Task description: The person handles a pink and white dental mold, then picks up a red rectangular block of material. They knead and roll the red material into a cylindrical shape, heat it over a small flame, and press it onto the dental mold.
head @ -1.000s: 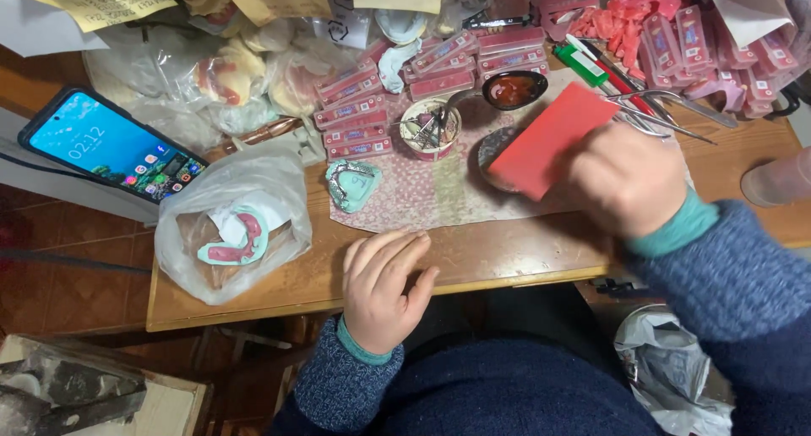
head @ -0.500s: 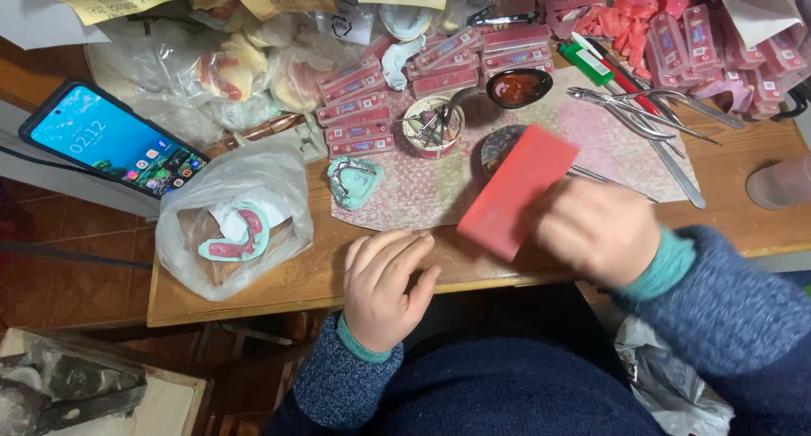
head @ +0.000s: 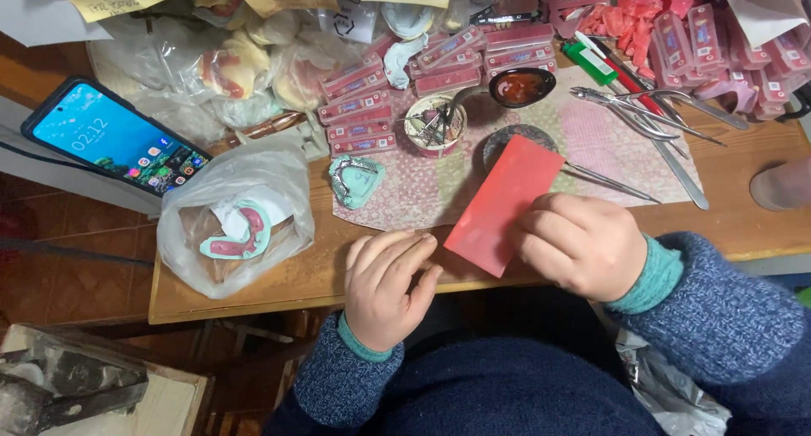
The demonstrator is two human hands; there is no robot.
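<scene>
My right hand (head: 583, 243) grips a flat red rectangular wax sheet (head: 500, 201) by its near right edge, holding it tilted over the front of the wooden table (head: 253, 284). My left hand (head: 384, 286) rests palm down on the table's front edge, fingers together, holding nothing, just left of the sheet. A pale green dental cast with a metal frame (head: 355, 179) lies on the pink patterned cloth (head: 422, 195) beyond my left hand.
A clear plastic bag (head: 236, 220) holding a pink and green cast sits at left, a lit phone (head: 114, 138) beyond it. Metal pliers and tools (head: 650, 115), a small pot of instruments (head: 434, 123), a dark bowl (head: 521, 86) and stacked pink boxes (head: 363, 106) crowd the back.
My right hand has carried the red sheet from the back right of the table toward the front, close to my left hand. The left hand has stayed put.
</scene>
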